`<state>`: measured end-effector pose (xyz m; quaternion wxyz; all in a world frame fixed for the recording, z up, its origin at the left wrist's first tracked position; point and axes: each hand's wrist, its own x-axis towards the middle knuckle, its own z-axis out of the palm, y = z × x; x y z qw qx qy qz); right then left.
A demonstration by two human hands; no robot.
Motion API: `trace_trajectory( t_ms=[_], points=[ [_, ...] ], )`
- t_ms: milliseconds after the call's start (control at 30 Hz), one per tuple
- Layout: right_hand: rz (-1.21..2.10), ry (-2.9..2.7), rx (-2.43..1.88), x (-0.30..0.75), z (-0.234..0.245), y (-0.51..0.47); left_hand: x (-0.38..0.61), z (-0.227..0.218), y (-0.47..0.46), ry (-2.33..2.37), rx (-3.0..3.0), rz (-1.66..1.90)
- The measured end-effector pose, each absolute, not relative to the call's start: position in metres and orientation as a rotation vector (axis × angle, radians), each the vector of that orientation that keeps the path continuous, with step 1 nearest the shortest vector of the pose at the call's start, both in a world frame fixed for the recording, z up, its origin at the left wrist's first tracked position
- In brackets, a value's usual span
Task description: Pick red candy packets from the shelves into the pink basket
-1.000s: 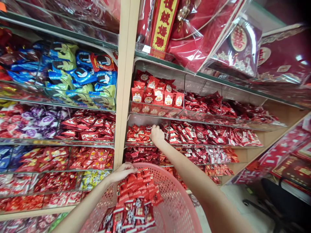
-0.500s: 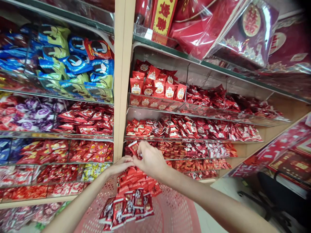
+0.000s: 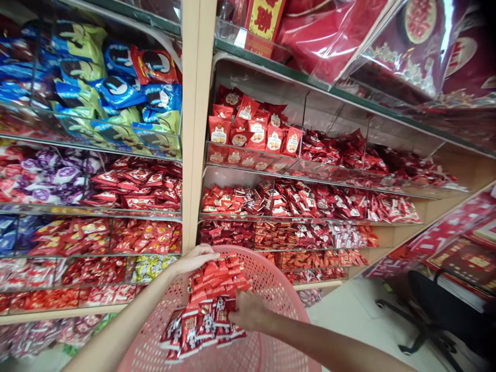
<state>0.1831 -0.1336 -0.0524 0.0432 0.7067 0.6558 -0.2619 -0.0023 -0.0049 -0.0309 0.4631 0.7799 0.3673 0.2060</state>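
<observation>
My left hand (image 3: 196,259) rests at the far-left rim of a pink perforated plastic basket (image 3: 271,257), its fingers bent over the edge. Inside the basket lie small wrapped snack packets: bright red ones (image 3: 217,279) in overlapping rows, and dark red ones with white lettering (image 3: 205,321) nearer me. My right hand (image 3: 250,310) is down in the basket at the right side of these packets, fingers curled and somewhat blurred. Whatever sits between those fingers is hidden.
Shelves of wrapped sweets rise in front, split by a wooden upright (image 3: 192,129). Blue and yellow packets (image 3: 120,98) fill the upper left; red packets (image 3: 256,132) stand at the right. A black wheeled chair (image 3: 445,315) is on the floor at right.
My right hand has moved down from the shelf front into the basket, and the red packet it held no longer shows. My left hand stays near the rim, now apart from the right.
</observation>
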Motion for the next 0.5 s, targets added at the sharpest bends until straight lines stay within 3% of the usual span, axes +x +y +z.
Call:
trace_trajectory(
  t_ms=[500],
  points=[
    [-0.67, 2.029, 2.194, 0.1811, -0.0597, -0.134, -0.0011, -0.0282, -0.0063, 0.93, 1.894, 0.514]
  ],
)
